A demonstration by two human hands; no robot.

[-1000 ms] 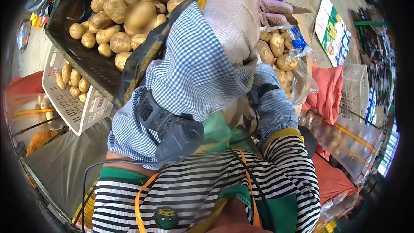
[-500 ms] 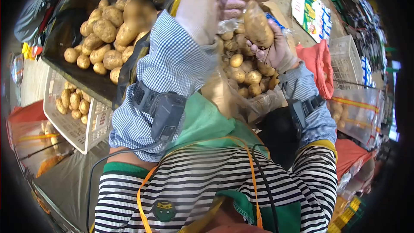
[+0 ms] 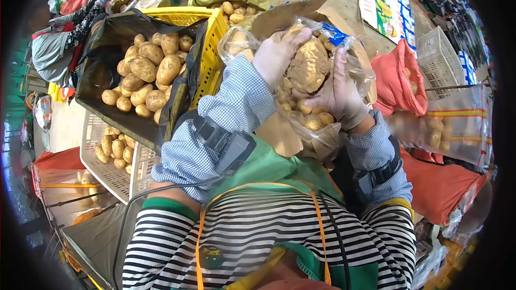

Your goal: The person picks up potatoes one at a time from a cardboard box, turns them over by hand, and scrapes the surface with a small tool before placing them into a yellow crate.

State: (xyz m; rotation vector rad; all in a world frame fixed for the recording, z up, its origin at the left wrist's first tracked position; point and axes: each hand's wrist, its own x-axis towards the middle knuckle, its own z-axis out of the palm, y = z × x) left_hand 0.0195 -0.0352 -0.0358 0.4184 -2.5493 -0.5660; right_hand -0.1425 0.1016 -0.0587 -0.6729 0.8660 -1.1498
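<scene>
A large, soil-marked potato (image 3: 308, 69) is between my hands, over an open cardboard box (image 3: 285, 135) lined with clear plastic. My left hand (image 3: 279, 56) grips its upper left side with curled fingers. From the right, my right hand (image 3: 343, 94) cups the same potato, thumb up along its side and fingers beneath it. Smaller potatoes (image 3: 317, 121) fill the box below, partly hidden by my hands.
To the left, a yellow crate (image 3: 215, 37) with a black liner (image 3: 102, 32) holds loose potatoes. Below it stands a white crate (image 3: 102, 164) of potatoes. A red sack (image 3: 398, 78) and a clear bag (image 3: 457, 129) are on the right. A person (image 3: 59, 43) works at upper left.
My left hand has come down from the left to grip a potato. My right hand has lowered toward the box. The view has shifted, showing more floor and containers at the top.
</scene>
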